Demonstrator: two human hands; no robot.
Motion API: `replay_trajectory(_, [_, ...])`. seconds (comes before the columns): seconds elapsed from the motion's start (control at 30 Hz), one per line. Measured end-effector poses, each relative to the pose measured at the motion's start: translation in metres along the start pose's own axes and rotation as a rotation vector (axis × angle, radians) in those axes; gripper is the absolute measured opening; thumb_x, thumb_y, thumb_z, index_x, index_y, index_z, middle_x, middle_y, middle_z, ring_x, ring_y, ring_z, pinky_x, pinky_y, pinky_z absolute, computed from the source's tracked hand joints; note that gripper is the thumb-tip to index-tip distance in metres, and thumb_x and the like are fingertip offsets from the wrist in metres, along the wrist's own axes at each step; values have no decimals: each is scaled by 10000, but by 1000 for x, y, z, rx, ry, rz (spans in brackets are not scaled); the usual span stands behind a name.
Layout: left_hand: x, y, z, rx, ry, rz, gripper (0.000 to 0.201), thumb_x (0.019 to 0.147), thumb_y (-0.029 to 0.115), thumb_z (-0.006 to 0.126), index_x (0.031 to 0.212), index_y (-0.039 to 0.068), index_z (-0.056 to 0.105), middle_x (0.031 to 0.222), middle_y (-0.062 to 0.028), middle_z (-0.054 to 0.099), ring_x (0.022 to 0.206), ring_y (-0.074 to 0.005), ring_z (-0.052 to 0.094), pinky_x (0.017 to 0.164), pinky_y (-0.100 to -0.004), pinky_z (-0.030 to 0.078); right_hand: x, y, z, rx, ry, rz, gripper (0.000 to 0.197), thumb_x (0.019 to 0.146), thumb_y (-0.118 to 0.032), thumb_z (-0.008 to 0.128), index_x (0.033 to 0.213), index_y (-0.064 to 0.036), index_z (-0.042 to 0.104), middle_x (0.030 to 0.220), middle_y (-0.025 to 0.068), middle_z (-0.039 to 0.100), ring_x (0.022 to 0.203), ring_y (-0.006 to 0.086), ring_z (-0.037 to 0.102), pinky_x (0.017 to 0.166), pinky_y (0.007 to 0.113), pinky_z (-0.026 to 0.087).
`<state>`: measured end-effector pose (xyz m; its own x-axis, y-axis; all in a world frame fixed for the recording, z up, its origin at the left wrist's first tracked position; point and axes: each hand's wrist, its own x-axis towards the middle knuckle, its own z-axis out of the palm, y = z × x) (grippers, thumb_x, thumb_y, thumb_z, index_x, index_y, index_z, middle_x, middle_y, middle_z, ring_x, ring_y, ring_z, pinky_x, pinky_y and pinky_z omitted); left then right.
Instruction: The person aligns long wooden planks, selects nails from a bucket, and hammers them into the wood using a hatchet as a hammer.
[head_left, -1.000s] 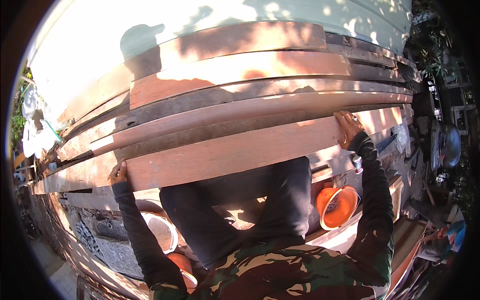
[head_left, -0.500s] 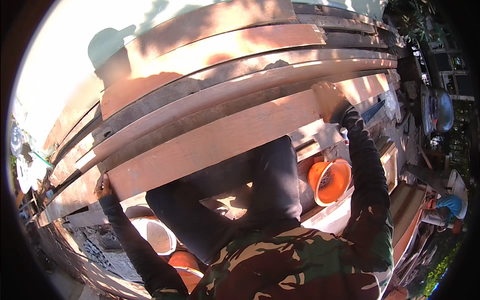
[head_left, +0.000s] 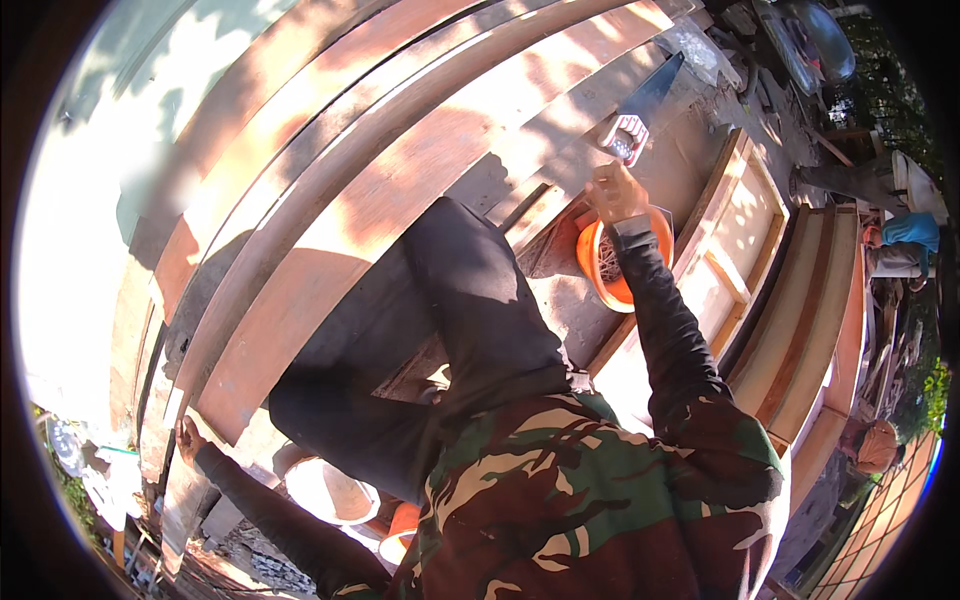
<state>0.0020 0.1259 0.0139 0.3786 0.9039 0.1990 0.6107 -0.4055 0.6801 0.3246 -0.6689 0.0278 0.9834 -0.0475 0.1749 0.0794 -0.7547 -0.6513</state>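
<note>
Pale sunlit wall (head_left: 215,50) fills the upper left, with long reddish-brown wooden boards laid side by side along it. Nearest the person lies a long, flat, reddish-brown wooden plank (head_left: 400,200), its long axis running from lower left to upper right, just beyond the knees in black trousers (head_left: 470,270). At its lower-left end is the left hand (head_left: 188,440), beside the plank's corner; whether its fingers are clamped on wood I cannot tell. Well apart from it, the right hand (head_left: 617,192) is over the rim of a round orange plastic bucket (head_left: 660,235), fingers bent; I cannot tell if they hold anything. Just beyond those fingers sits a small red-and-white open container (head_left: 622,135), far nearer the right of the 2 hands
</note>
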Motion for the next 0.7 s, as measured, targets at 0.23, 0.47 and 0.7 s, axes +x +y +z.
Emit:
replay_trajectory(0.23, [-6,-5,-53,-1127,-848,-211,456,936,111,428,1377,46,336,983,-71,482,562,-84,400,460,-222,376,-177,74,88,-40,-436,380,238,757,-269,685,825,-52,615,743,107,651,720,264,647,675,362,503])
replay_trajectory(0.47, [-251,203,35,-1223,-1320,-691,275,959,57,441,1229,63,495,1062,-95,573,910,-189,583,794,-367,531,-233,56,117,-17,-298,354,292,806,-282,635,1007,-80,568,962,166,612,909,372,603,765,435,493])
replay_trajectory(0.7, [-351,245,53,-1134,-1373,-1044,185,944,162,510,1105,79,551,1053,-96,603,889,-190,613,746,-338,543,-106,15,124,-341,-259,-367,485,773,-173,584,1250,-152,494,1368,120,384,1290,327,345,1034,493,316])
